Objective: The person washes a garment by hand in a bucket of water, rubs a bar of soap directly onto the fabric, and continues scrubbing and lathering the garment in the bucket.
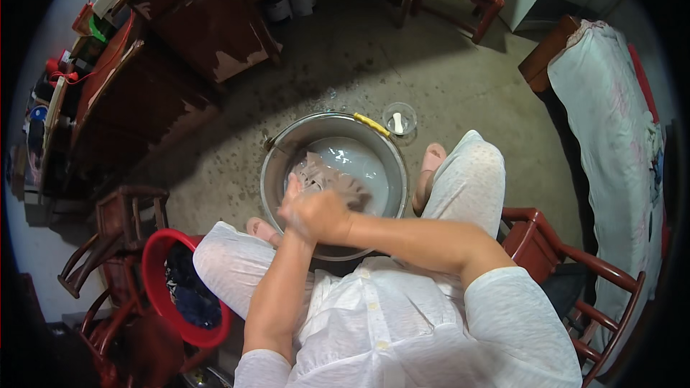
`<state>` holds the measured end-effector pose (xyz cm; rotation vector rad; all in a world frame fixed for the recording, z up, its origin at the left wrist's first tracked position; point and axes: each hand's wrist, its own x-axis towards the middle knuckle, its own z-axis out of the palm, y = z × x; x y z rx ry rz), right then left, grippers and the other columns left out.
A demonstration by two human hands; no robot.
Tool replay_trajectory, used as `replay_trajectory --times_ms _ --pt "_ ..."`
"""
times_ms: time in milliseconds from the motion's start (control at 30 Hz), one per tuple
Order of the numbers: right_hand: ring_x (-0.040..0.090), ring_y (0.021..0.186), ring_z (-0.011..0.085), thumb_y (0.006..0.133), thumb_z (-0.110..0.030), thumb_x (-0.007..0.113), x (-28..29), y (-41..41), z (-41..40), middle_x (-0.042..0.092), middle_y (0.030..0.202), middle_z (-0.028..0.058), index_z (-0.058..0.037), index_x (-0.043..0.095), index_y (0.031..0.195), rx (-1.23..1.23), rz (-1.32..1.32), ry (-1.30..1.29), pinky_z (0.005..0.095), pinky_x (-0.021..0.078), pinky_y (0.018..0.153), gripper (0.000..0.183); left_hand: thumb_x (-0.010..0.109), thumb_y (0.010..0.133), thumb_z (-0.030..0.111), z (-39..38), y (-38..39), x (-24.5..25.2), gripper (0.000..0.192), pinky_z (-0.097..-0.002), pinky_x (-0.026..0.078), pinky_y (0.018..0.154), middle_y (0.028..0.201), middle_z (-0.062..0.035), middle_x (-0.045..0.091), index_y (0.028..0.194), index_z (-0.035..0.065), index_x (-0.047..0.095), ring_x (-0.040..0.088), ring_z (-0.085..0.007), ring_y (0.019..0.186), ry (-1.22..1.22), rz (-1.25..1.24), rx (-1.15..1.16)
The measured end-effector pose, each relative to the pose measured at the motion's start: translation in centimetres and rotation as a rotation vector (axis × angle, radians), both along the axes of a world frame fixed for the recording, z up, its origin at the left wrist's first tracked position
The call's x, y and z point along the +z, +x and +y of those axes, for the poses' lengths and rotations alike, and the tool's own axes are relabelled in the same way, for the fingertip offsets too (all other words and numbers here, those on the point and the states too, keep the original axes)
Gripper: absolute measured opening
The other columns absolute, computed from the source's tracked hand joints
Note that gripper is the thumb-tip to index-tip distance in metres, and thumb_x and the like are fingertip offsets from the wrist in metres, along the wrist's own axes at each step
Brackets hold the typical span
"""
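A metal bucket (400,194) with a yellow handle grip (372,124) stands on the floor between my knees, with cloudy water in it. Over its near side my two hands are pressed close together. My right hand (323,215), blurred, is closed on a bunched brownish-grey cloth (323,175). My left hand (294,194) is beside it, fingers pointing up along the cloth's left edge; how much cloth it grips is hidden. The cloth hangs into the bucket at the water. Just past the rim stands a small clear bowl (411,118) holding a white object (398,123).
A red plastic basin (156,280) with dark clothes is at my left, near wooden chairs (129,210). Another red wooden chair (531,242) is close on my right, before a cloth-covered bed (598,145). Worn wooden cabinets (188,27) stand ahead left; the concrete floor has wet spots.
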<state>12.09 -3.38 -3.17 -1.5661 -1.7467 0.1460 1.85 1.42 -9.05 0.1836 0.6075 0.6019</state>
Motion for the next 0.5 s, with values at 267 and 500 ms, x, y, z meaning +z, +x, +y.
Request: replay_trajectory --times_ms 267,500 --pt "0.058 0.053 0.0272 0.088 -0.033 0.048 -7.8 3.3 3.6 0.057 0.057 0.0124 -0.0064 0.059 0.067 -0.152 0.535 0.027 0.0407 0.0413 0.05 0.036 0.037 0.093 0.038 -1.9 3.7 4.7 0.046 -0.0431 0.042 0.092 0.117 -0.0142 0.053 0.119 0.0009 0.045 0.052 -0.0284 0.108 -0.004 0.217 0.175" --pt "0.055 0.076 0.0119 0.088 -0.025 0.054 -0.3 4.0 2.3 0.062 0.078 0.0062 0.0024 0.061 0.086 -0.076 1.202 -0.277 0.027 0.0435 0.071 0.029 0.044 0.091 0.037 -0.5 2.5 2.9 0.033 -0.0398 0.047 0.084 0.104 -0.0086 0.053 0.103 0.007 0.047 0.057 -0.0244 0.096 -0.025 0.225 0.218"
